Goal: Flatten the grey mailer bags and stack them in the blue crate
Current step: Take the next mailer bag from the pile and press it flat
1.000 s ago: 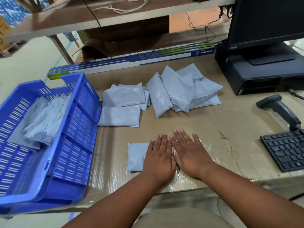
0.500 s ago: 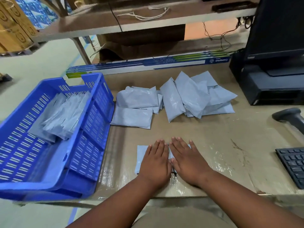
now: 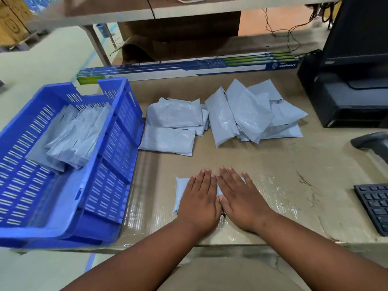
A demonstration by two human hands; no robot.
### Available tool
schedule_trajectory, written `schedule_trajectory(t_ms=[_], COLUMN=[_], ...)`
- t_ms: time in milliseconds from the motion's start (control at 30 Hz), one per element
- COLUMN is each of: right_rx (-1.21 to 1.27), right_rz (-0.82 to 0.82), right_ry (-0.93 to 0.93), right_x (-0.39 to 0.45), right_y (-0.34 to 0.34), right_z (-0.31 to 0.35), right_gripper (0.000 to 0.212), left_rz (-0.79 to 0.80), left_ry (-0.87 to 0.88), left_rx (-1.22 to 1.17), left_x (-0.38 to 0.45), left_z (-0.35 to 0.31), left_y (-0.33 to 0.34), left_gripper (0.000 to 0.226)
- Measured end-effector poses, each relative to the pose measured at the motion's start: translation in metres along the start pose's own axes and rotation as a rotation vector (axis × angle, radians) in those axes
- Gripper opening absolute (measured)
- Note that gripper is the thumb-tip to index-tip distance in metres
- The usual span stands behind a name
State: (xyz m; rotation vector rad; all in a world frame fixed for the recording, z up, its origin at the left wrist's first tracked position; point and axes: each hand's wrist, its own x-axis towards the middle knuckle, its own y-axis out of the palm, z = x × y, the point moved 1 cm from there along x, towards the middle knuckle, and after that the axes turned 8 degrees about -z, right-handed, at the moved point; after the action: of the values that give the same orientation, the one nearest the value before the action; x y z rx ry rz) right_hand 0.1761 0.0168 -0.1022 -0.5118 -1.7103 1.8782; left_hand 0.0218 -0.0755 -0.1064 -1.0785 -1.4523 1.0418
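One grey mailer bag (image 3: pixel 181 193) lies flat near the table's front edge. My left hand (image 3: pixel 200 199) and my right hand (image 3: pixel 241 201) press down on it side by side, palms flat, fingers together; most of the bag is hidden under them. Several puffy grey mailer bags (image 3: pixel 231 118) lie in a loose heap further back on the table. The blue crate (image 3: pixel 117 164) stands at the left, with a stack of flattened bags (image 3: pixel 71 137) inside it.
A long blue-and-white box (image 3: pixel 189 67) lies along the table's back edge. A black monitor on its base (image 3: pixel 352 95) stands at the back right. A barcode scanner (image 3: pixel 371 141) and a keyboard (image 3: pixel 375 204) sit at the right edge.
Both hands stay pressed flat on the same bag. Only the head camera has shifted, moving the scene to the right in view.
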Motion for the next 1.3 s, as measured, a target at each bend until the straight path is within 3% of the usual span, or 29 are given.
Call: schedule_trajectory(t_ms=[300, 567, 1067, 1300], right_rx=[-0.015, 0.012, 0.044, 0.063], right_rz=[0.022, -0.009, -0.025, 0.026], right_ry=[0.012, -0.145, -0.089, -0.071], right_x=[0.007, 0.027, 0.023, 0.023], right_y=[-0.021, -0.012, 0.003, -0.004], right_z=[0.009, 0.061, 0.063, 0.064], right_gripper=[0.072, 0.066, 0.067, 0.07], left_rz=[-0.022, -0.024, -0.068, 0.024], left_ry=[0.036, -0.046, -0.039, -0.064], left_rx=[0.039, 0.016, 0.014, 0.023], left_x=[-0.005, -0.031, -0.032, -0.027], left_z=[0.026, 0.059, 0.059, 0.056], left_y=[-0.018, -0.014, -0.007, -0.014], left_gripper=[0.07, 0.065, 0.066, 0.07])
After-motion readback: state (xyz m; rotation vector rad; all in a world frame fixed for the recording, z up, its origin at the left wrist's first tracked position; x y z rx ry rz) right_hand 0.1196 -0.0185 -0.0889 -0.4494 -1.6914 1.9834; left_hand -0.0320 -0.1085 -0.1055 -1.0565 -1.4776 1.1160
